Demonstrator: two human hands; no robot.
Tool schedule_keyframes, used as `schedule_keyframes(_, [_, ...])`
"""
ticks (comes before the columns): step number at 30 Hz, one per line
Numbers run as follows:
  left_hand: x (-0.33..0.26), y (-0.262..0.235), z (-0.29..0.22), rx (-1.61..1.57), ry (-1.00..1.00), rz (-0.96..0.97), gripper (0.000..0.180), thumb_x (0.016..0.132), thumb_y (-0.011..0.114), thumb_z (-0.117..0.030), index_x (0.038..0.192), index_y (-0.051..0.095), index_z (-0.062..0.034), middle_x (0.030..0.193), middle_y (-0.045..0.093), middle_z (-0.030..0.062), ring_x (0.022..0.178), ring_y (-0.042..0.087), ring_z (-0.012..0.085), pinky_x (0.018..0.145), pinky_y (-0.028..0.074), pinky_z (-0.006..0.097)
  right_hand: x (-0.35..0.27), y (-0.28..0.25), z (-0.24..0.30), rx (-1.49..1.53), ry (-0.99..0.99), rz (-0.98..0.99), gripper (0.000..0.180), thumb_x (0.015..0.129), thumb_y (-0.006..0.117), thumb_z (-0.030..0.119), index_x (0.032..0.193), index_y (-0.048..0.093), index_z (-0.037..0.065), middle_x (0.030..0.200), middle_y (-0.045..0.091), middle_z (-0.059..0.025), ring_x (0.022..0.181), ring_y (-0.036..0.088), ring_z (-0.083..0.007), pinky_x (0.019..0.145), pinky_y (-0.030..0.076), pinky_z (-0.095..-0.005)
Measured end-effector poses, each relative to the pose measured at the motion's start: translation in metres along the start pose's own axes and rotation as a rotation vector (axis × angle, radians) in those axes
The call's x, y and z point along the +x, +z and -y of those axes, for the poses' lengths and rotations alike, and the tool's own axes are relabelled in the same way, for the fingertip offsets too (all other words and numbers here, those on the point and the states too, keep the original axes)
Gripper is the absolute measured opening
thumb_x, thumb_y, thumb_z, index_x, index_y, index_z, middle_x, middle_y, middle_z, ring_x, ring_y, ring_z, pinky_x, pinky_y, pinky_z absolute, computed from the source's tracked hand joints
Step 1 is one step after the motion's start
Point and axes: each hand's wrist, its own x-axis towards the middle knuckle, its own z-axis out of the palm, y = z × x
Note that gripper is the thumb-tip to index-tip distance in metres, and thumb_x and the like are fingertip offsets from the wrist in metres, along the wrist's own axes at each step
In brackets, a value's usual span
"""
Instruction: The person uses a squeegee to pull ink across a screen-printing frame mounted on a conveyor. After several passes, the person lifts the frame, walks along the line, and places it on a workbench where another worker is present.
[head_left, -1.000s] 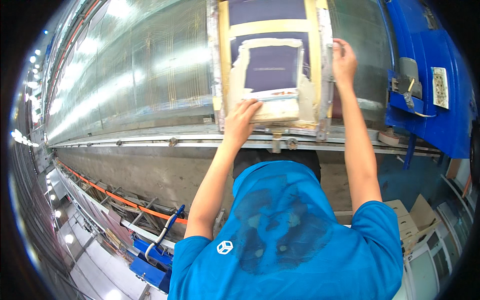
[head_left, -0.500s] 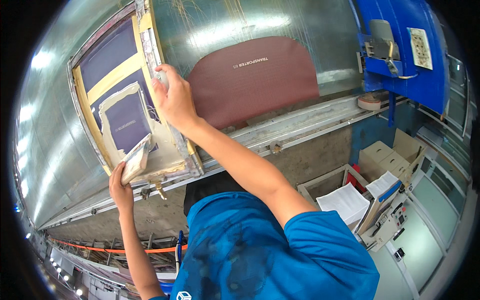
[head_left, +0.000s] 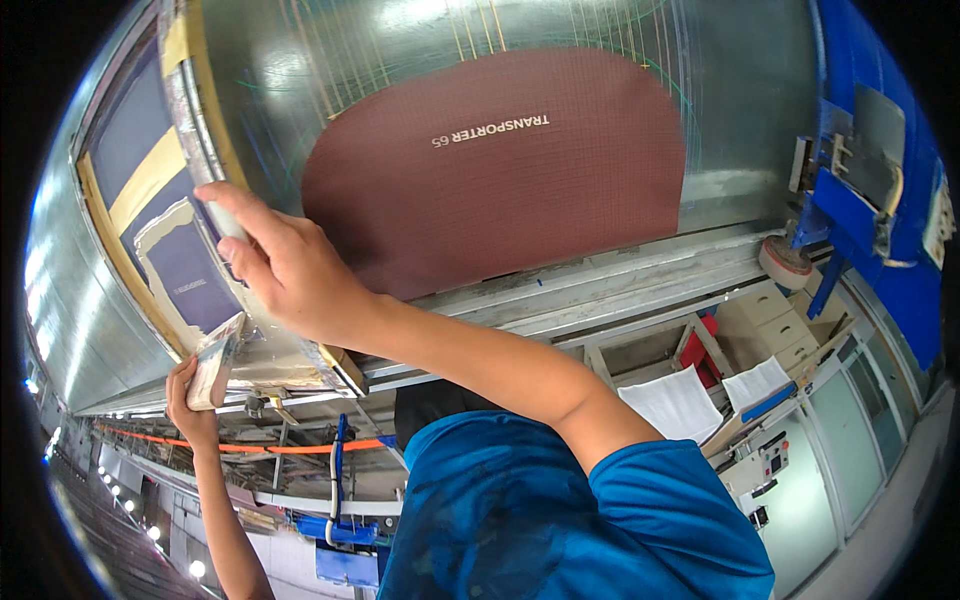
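Observation:
A screen-printing frame (head_left: pixel 182 85) with tan-taped edges and purple mesh lies on the metal table at left. Cream ink surrounds its lower mesh window. My left hand (head_left: pixel 185 400) grips a flat, ink-smeared squeegee (head_left: pixel 212 370) at the frame's near end. My right hand (head_left: pixel 285 260) closes around a pale, rounded piece (head_left: pixel 226 218) at the frame's right bar; whether that piece is fixed to the bar is hard to tell. Just right of this hand lies a burgundy fabric panel (head_left: pixel 500 190) with a curved far edge and pale print.
A metal rail (head_left: pixel 540 300) runs along the table's near edge. At right stands a blue machine part (head_left: pixel 860 210) above a round wheel (head_left: pixel 785 262). White sheets (head_left: pixel 675 405), cartons (head_left: pixel 765 325) and a control box (head_left: pixel 765 460) are beyond my right elbow. An orange strip (head_left: pixel 260 447) runs below the table.
The view has shifted, so the frame and both hands appear farther left and the fabric panel looks larger. Both hands keep their holds; the right hand shows more gap from the panel's print.

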Motion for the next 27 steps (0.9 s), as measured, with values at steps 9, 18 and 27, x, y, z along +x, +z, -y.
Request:
schedule_keyframes(9, [0.003,-0.003,-0.001,0.039,-0.014,0.061,0.038,0.073,0.079,-0.007,0.109,0.067,-0.0016,0.119,0.066,0.0133,0.110,0.061,0.0291,0.097,0.047,0.039,0.000,0.003,0.005,-0.042,0.030,0.008,0.042,0.099,0.051,0.004,0.140,0.044,0.004,0.126,0.062,-0.0250,0.079,0.071,-0.0343,0.066,0.057,-0.0404])
schedule_keyframes(18, [0.008,-0.008,-0.003,0.089,0.001,0.108,0.038,0.076,0.078,-0.010,0.111,0.066,0.0007,0.119,0.066,0.0155,0.111,0.062,0.0298,0.098,0.047,0.038,-0.001,0.005,0.000,-0.084,0.023,-0.016,0.049,0.095,0.056,0.002,0.142,0.042,0.004,0.126,0.063,-0.0248,0.083,0.071,-0.0370,0.069,0.058,-0.0422])
schedule_keyframes(27, [0.001,-0.004,0.000,0.119,0.005,0.068,0.037,0.075,0.078,-0.011,0.108,0.068,-0.0019,0.117,0.067,0.0151,0.110,0.062,0.0308,0.095,0.048,0.040,-0.005,0.012,-0.003,-0.131,0.011,-0.019,0.052,0.094,0.057,0.003,0.144,0.041,0.004,0.111,0.067,-0.0208,0.080,0.070,-0.0343,0.069,0.055,-0.0428])
